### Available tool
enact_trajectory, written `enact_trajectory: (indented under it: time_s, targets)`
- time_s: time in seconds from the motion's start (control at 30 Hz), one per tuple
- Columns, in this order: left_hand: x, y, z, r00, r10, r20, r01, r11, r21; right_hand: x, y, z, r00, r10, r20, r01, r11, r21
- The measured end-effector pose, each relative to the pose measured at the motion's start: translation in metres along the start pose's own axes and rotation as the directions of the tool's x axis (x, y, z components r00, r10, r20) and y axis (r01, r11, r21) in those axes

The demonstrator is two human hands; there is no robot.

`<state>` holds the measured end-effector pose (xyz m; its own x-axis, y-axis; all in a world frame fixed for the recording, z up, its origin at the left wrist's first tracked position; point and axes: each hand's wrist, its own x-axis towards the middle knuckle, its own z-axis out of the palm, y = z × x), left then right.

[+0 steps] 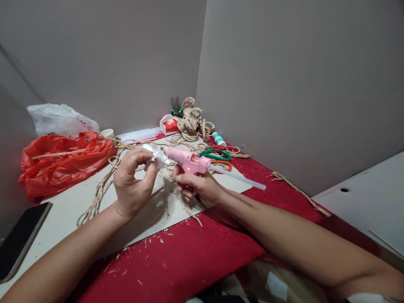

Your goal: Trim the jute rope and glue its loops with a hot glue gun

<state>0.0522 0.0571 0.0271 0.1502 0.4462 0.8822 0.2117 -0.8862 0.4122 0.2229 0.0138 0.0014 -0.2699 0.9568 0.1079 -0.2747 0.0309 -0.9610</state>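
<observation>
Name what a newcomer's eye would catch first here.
Probably the pink glue gun in the right hand, mid-view, with a glue stick jutting from its rear. Close by, the left hand pinches white tissue by its nozzle. Then the crumpled red plastic bag at far left, with a thin wooden stick on top.

Pink glue gun (184, 159), plain red cloth (176, 261)

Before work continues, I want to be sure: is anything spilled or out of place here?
Yes, slightly. Small pale scraps lie scattered on the red cloth, near its front edge, like loose litter. Nothing looks clearly damaged.
</observation>
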Motion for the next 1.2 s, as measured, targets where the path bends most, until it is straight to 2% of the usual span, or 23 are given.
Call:
enact_trajectory:
  time_s: [0.13, 0.23, 0.33, 0.53, 0.63, 0.77, 0.87, 1.0, 1.1, 1.2]
  targets:
    - [0.011, 0.006, -0.004, 0.993, 0.031, 0.115, -0.040, 0.996, 0.079, -0.002, -0.001, 0.004, 1.000, -0.016, 0.001, 0.016, 0.974, -0.224]
    - [0.014, 0.010, -0.005, 0.978, 0.037, 0.205, -0.060, 0.992, 0.107, -0.003, -0.004, 0.004, 0.999, -0.013, -0.035, -0.001, 0.919, -0.393]
    - [0.013, 0.010, -0.004, 0.972, 0.025, 0.234, -0.048, 0.994, 0.095, -0.003, -0.004, 0.003, 0.998, -0.050, -0.039, 0.025, 0.873, -0.487]
    - [0.006, 0.004, -0.001, 0.983, -0.005, 0.183, -0.007, 0.998, 0.060, 0.000, 0.004, 0.000, 0.982, -0.188, -0.016, 0.146, 0.808, -0.571]
    - [0.004, 0.001, 0.000, 0.978, -0.095, 0.187, 0.088, 0.995, 0.042, 0.003, 0.010, -0.002, 0.966, -0.257, 0.035, 0.223, 0.752, -0.620]
    - [0.000, 0.005, 0.002, 0.966, -0.184, 0.182, 0.180, 0.983, 0.036, 0.005, 0.015, -0.005, 0.954, -0.291, 0.072, 0.267, 0.713, -0.648]
    - [-0.004, 0.017, 0.003, 0.967, -0.160, 0.200, 0.156, 0.987, 0.034, 0.006, 0.018, -0.007, 0.935, -0.348, 0.075, 0.306, 0.679, -0.668]
    - [-0.008, 0.040, 0.001, 0.968, -0.039, 0.246, 0.037, 0.999, 0.016, 0.009, 0.022, -0.014, 0.913, -0.391, 0.116, 0.365, 0.656, -0.661]
    - [-0.006, 0.048, -0.004, 0.983, -0.044, 0.177, 0.052, 0.998, -0.043, 0.010, 0.024, -0.019, 0.909, -0.401, 0.117, 0.370, 0.642, -0.672]
    - [0.003, 0.046, -0.008, 0.996, -0.092, 0.005, 0.092, 0.991, -0.099, 0.011, 0.024, -0.020, 0.907, -0.419, 0.048, 0.330, 0.636, -0.697]
